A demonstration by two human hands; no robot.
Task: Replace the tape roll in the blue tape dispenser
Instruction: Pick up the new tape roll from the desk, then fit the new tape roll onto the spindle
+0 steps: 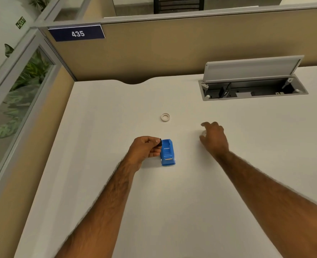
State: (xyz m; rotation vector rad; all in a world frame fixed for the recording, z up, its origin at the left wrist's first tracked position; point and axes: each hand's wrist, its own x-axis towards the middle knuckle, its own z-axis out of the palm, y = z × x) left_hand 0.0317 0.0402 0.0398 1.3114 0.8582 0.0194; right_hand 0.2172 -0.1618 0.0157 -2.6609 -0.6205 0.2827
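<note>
The blue tape dispenser [167, 152] lies on the white desk [172, 202] near the middle, with no roll visible in it. My left hand [146, 148] is just left of it, touching its side, fingers pinched on a small black piece [160, 142] at the dispenser's far left corner. A white tape roll [165, 117] lies flat on the desk beyond the dispenser. My right hand [214, 137] hovers to the right with curled fingers over a small white object [203, 134], mostly hidden by the hand.
An open cable hatch [252, 90] with its grey lid raised is set into the desk at the back right. Beige partition walls [154, 53] bound the desk at the back and left, with a sign reading 435.
</note>
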